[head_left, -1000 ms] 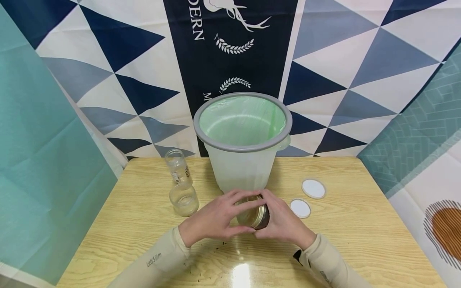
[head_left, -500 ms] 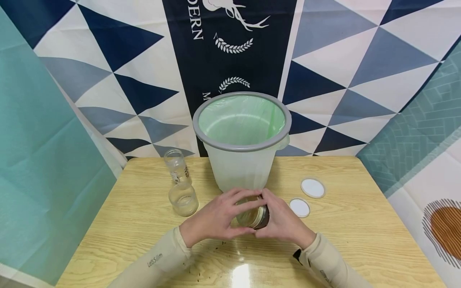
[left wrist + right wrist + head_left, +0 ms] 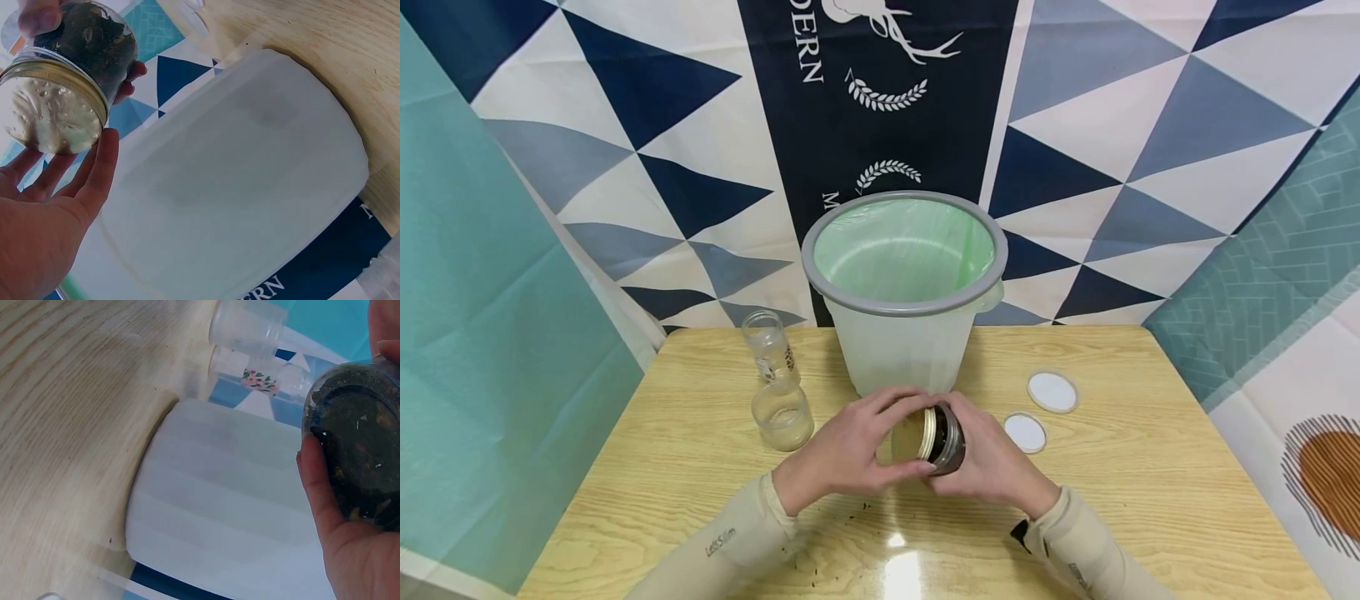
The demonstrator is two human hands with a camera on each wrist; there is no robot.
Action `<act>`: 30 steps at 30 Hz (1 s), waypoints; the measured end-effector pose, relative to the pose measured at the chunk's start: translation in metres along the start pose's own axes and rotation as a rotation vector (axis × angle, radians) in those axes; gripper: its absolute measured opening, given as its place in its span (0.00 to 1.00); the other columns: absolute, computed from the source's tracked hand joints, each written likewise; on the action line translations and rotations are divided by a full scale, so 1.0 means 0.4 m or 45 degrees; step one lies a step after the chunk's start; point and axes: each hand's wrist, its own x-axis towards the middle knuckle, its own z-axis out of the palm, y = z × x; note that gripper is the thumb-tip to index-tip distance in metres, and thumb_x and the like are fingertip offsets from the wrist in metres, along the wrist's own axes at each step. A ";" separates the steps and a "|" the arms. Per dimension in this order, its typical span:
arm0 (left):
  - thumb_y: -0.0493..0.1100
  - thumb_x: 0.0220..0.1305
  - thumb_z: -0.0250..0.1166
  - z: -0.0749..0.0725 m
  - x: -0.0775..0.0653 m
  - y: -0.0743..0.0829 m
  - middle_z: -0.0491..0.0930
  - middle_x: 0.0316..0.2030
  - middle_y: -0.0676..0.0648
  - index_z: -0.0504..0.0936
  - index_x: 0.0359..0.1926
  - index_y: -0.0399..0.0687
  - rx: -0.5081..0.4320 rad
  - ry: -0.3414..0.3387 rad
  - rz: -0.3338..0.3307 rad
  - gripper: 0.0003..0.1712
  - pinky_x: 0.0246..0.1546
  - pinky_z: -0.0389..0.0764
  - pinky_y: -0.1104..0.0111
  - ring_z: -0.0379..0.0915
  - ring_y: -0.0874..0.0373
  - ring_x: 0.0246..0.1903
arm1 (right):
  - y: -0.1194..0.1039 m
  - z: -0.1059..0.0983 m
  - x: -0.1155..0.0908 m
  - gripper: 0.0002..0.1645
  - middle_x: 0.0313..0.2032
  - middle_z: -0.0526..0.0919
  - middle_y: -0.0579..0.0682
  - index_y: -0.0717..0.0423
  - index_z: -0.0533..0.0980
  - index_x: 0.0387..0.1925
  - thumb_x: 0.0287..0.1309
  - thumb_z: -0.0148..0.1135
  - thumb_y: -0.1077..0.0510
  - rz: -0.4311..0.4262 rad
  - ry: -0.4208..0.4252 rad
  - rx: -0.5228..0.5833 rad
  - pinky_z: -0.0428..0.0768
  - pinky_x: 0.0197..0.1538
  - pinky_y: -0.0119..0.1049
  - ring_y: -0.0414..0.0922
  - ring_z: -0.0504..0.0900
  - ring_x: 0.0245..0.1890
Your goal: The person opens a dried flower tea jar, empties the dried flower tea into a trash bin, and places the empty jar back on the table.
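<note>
A clear jar (image 3: pixel 953 442) with dark, leafy-looking contents is held on its side above the table, below the bin. My right hand (image 3: pixel 996 458) grips its body; in the right wrist view, fingers wrap the jar's round base (image 3: pixel 359 450). My left hand (image 3: pixel 850 450) holds the gold lid (image 3: pixel 928 433) at the other end, thumb below and fingers above in the head view. The lid (image 3: pixel 56 112) sits on the jar's mouth in the left wrist view, its face shiny. Whether it is loose cannot be told.
A whitish bin (image 3: pixel 906 350) with grey rim and green liner stands behind the hands. A tall printed glass (image 3: pixel 771 350) and a short glass (image 3: pixel 783 417) stand at left. Two round white lids (image 3: pixel 1052 392) lie at right. Dark crumbs (image 3: pixel 852 517) dot the table.
My left fingers have shifted on the lid and spread less across the jar. The jar has turned slightly, so more of its dark body shows. The other objects stay put.
</note>
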 end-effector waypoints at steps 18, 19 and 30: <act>0.59 0.59 0.74 -0.026 -0.039 -0.041 0.75 0.64 0.48 0.68 0.70 0.48 -0.108 0.080 -0.192 0.44 0.63 0.80 0.61 0.78 0.53 0.60 | 0.024 -0.011 -0.004 0.54 0.55 0.84 0.47 0.54 0.70 0.64 0.30 0.87 0.58 -0.060 0.087 0.181 0.83 0.57 0.41 0.42 0.83 0.52; 0.58 0.59 0.75 -0.026 -0.043 -0.044 0.75 0.64 0.48 0.68 0.70 0.47 -0.106 0.085 -0.192 0.44 0.63 0.80 0.61 0.78 0.54 0.60 | 0.025 -0.012 -0.004 0.54 0.54 0.85 0.48 0.54 0.70 0.64 0.30 0.87 0.58 -0.064 0.094 0.184 0.83 0.57 0.41 0.42 0.83 0.51; 0.58 0.55 0.79 -0.013 -0.070 -0.066 0.77 0.59 0.48 0.69 0.66 0.46 -0.152 0.059 -0.301 0.45 0.58 0.83 0.62 0.80 0.55 0.55 | 0.024 -0.033 -0.004 0.53 0.53 0.85 0.49 0.52 0.71 0.63 0.29 0.87 0.59 -0.111 0.159 0.221 0.82 0.57 0.35 0.42 0.84 0.51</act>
